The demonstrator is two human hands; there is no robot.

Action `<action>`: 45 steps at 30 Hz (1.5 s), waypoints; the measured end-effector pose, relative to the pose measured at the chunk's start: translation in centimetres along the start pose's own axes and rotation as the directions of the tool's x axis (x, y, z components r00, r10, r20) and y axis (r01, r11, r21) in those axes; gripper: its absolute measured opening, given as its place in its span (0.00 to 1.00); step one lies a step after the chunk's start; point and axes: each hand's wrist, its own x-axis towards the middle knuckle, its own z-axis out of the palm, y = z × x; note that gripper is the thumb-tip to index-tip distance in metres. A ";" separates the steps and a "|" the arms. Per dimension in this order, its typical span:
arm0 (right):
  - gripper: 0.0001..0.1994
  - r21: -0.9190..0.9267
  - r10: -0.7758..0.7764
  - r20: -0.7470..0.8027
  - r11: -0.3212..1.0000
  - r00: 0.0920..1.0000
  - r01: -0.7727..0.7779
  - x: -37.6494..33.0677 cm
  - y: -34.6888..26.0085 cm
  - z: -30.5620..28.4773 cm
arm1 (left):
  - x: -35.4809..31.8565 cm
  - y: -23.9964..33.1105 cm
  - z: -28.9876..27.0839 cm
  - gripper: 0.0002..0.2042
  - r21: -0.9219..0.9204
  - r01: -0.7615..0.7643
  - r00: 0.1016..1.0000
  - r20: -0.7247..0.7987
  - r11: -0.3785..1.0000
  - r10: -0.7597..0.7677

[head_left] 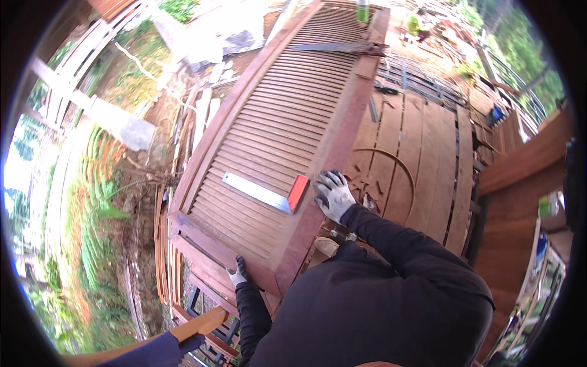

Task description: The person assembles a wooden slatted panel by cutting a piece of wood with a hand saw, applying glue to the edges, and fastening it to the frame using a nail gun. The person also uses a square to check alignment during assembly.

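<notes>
A long reddish-brown louvered door lies flat and runs away from me. My left hand, in a dark glove, curls over the door's near end rail. My right hand, in a grey and white glove, rests flat with fingers spread on the door's right side rail. A metal try square with a red handle lies on the slats just left of my right hand. A handsaw lies across the far end of the door, with a green bottle beyond it.
A wooden plank deck with a thin curved hoop lies to the right of the door. A dark blue sleeve and a light wooden bar sit at the lower left. Loose boards, bare earth and green plants are on the left.
</notes>
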 end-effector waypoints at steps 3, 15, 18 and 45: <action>0.27 0.030 0.034 0.035 0.999 0.999 -0.035 -6.2 -0.7 -3.0 | -0.9 0.8 1.6 0.31 -0.042 0.077 0.997 -0.015 0.996 -0.078; 0.20 -0.633 0.656 0.754 0.713 -0.032 -0.301 -68.5 15.4 -9.8 | -3.2 2.2 1.4 0.59 0.135 0.328 0.945 -0.056 0.935 -0.323; 0.21 -0.707 0.702 0.591 0.212 -0.398 -0.675 -64.2 7.1 -10.4 | -5.4 8.7 3.2 0.60 0.264 0.257 0.966 -0.077 0.930 -0.246; 0.11 0.287 0.999 0.003 0.044 0.047 -0.957 -45.7 57.4 -21.2 | -43.7 17.8 64.0 0.19 -0.507 -0.678 -0.363 0.861 0.533 0.356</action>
